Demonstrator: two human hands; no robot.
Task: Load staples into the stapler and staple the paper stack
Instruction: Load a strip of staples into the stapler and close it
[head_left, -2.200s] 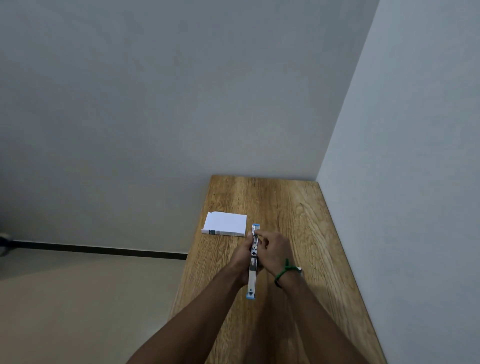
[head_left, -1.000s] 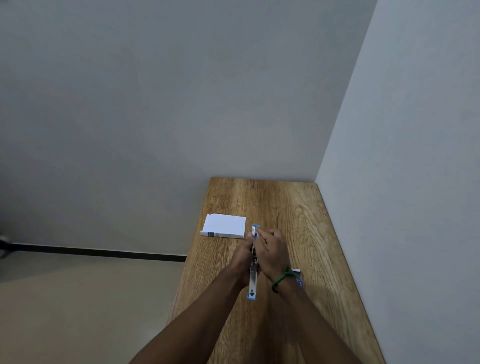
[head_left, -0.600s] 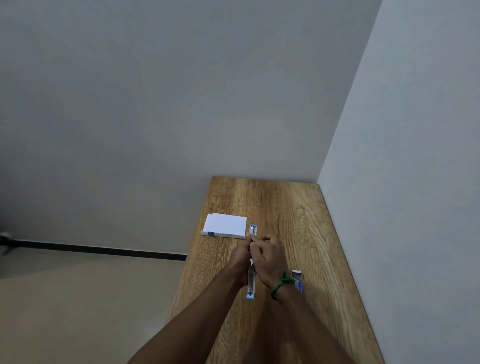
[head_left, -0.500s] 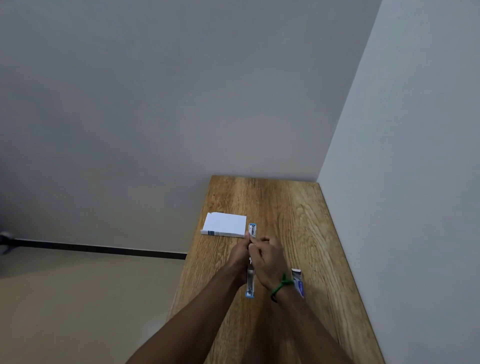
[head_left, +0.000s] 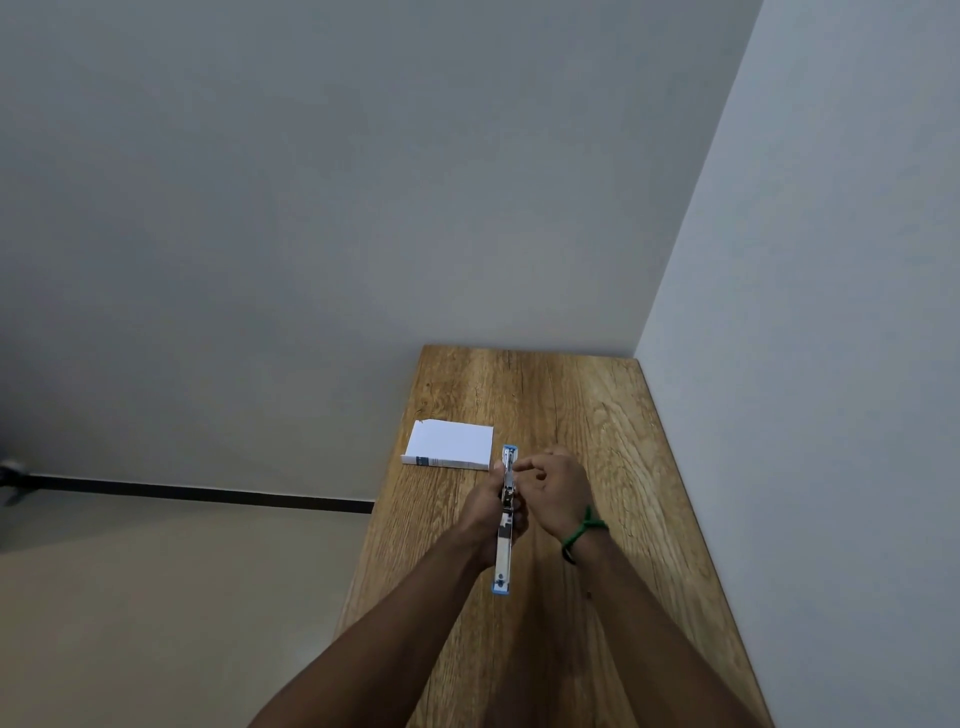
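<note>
Head view. The stapler is held above the middle of the desk, swung open, its bare metal rail running lengthwise toward the far edge.

The left hand grips the stapler around its middle from the left side. The right hand sits at the rail's far part with curled fingers, forefinger and thumb reaching to the metal. Whether they pinch a strip of staples or merely touch the rail cannot be told.

The paper stack lies flat at the desk's left edge, untouched, just beyond the hands.

Assessment: the loading step is in hand and stapling has not begun. Next move calls for seating the staples squarely in the rail, closing the stapler, then bringing it to the stack.
</note>
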